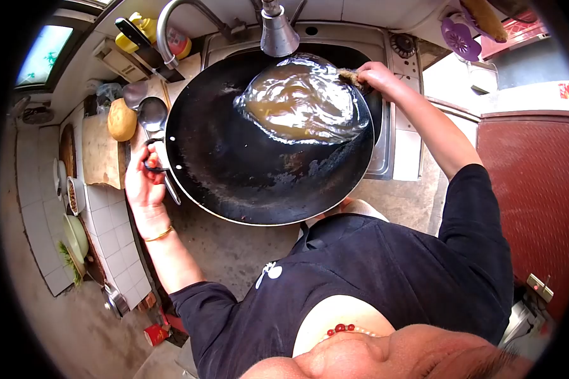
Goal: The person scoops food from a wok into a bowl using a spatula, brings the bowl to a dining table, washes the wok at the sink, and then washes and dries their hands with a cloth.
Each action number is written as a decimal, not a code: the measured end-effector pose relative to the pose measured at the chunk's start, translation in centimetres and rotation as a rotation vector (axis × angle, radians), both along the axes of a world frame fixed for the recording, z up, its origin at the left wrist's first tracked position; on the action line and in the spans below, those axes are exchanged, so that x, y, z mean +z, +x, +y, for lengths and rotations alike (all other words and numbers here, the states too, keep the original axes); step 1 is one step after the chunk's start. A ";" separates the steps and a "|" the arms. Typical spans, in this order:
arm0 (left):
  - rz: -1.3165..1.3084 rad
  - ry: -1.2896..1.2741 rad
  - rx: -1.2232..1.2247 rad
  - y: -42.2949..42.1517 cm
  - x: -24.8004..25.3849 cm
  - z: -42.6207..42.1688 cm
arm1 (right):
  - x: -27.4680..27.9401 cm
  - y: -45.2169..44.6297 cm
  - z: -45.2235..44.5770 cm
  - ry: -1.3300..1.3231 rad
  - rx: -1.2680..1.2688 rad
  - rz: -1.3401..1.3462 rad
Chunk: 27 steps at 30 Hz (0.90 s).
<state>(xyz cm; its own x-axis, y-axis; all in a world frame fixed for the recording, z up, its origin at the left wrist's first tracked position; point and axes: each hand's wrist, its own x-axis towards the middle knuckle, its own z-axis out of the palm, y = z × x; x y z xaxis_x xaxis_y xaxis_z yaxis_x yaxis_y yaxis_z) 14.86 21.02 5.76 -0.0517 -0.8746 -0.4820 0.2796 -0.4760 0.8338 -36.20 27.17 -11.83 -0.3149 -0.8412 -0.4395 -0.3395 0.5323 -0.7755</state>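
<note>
Finished in matt black across the metal wok [253, 183], with rough-looking, worn patches inside; glossy at the water [297, 101]. Made of smooth, shiny metal at the sink [380, 161], curved tap [163, 31] and ladle [152, 115]; of pale, matt wood at the board [101, 165]. Faced with smooth tile on the counter side [110, 243], soft black cloth on the shirt [373, 265], and coarse, fibrous material on the scrubber [348, 77].

Tiled counter [112, 237] beside a steel sink [374, 38], wooden board [101, 155] and metal ladle [152, 114] on it.
</note>
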 end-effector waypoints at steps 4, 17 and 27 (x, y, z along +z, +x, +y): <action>0.043 -0.025 -0.017 -0.2 4.9 0.0 | -0.8 2.8 0.7 0.059 -0.053 -0.314; 0.327 -0.099 -0.163 -1.6 16.0 -0.7 | -3.5 12.4 2.2 0.289 0.038 -0.748; 0.177 -0.135 -0.180 -1.8 14.8 -0.2 | -3.3 10.1 1.4 0.198 -0.044 -0.622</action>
